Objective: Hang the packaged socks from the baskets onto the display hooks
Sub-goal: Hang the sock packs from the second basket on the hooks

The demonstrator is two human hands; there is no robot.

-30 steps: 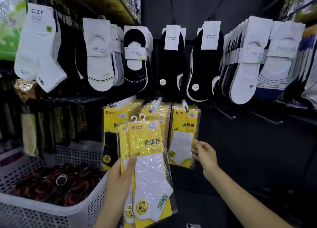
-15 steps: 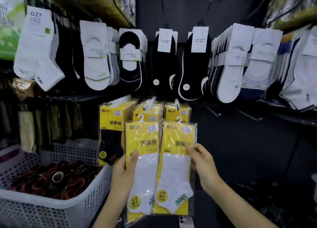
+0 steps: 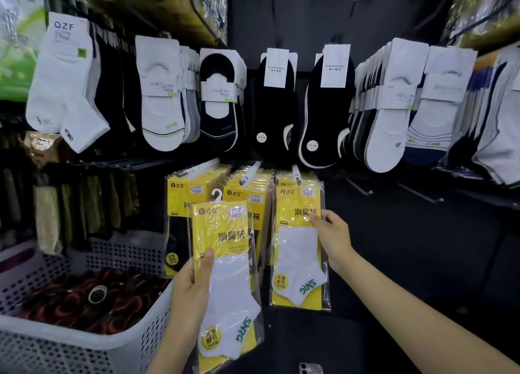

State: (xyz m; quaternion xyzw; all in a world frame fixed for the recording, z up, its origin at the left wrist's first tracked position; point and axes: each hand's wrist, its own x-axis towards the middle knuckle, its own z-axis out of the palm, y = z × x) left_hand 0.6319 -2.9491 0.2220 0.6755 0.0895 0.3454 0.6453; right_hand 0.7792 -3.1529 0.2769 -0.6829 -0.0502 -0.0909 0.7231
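the left hand (image 3: 194,286) grips a yellow sock pack (image 3: 225,247) by its left edge, thumb across the front, upright before the hanging stacks; the right hand (image 3: 332,238) pinches a second pack (image 3: 295,261) at the front of the right-hand stack, just under its hook (image 3: 296,173); a white basket (image 3: 152,325) stands at lower left

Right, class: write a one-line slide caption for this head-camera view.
Restocking: left hand holds a yellow sock pack while right hand pinches a second pack below a display hook.

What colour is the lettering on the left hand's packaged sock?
Green lettering on the white sock; head view.
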